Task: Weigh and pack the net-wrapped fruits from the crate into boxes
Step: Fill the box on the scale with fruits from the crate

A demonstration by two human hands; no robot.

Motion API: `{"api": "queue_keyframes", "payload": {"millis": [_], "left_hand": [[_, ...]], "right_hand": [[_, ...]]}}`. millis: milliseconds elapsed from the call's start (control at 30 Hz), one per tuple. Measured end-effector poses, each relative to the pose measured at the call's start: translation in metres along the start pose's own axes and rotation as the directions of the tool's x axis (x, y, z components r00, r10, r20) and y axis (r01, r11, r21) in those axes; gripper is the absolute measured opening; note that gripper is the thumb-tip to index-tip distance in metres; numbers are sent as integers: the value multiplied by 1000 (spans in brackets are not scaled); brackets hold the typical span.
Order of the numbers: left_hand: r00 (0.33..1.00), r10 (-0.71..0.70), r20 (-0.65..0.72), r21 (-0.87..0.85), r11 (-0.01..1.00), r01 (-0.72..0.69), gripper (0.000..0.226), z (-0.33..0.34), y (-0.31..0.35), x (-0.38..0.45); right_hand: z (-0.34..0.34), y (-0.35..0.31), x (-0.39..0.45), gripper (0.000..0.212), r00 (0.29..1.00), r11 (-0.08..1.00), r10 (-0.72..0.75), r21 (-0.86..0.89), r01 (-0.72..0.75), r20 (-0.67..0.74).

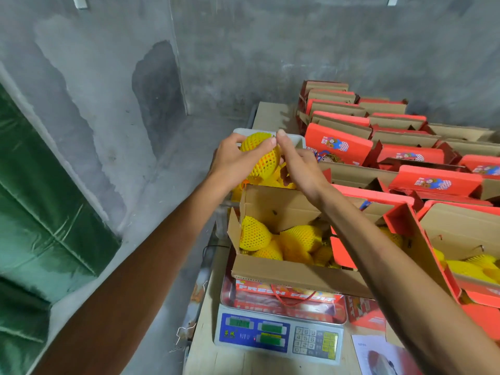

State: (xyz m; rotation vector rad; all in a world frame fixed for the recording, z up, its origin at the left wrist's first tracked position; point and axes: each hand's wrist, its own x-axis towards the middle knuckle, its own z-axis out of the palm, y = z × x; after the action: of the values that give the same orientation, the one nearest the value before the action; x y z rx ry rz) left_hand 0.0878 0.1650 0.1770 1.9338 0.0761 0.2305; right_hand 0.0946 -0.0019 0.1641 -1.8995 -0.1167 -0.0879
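My left hand (234,161) holds one net-wrapped fruit (261,154) above the white crate (299,139), with the fingers curled around its side. My right hand (300,163) is just beside it; the thumb and fingers are stretched toward the net and touch its edge, but I cannot tell if they pinch it. Below my arms, an open box (284,274) stands on the scale (278,334) and has several wrapped fruits (295,242) inside. The scale sits on the counter (213,361). Many red boxes (405,150) stand at the right, some open.
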Motion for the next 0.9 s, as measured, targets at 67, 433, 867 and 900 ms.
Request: {"api": "queue_keyframes", "payload": {"millis": [67,433,867,900], "left_hand": [[998,-54,-9,-42,998,54,67,2,-1,16],[877,-241,417,-356,844,401,60,37,-49,127],[918,-221,329,467,883,45,45,89,-199,188],[926,-207,316,506,863,20,50,91,-204,192]], "right_hand": [[-1,-2,16,61,999,1000,-21,-22,22,45],[-3,24,133,50,944,978,92,-207,-25,318],[13,170,223,83,909,517,308,-852,87,280],[16,177,226,85,916,498,279,-859,118,287]]}}
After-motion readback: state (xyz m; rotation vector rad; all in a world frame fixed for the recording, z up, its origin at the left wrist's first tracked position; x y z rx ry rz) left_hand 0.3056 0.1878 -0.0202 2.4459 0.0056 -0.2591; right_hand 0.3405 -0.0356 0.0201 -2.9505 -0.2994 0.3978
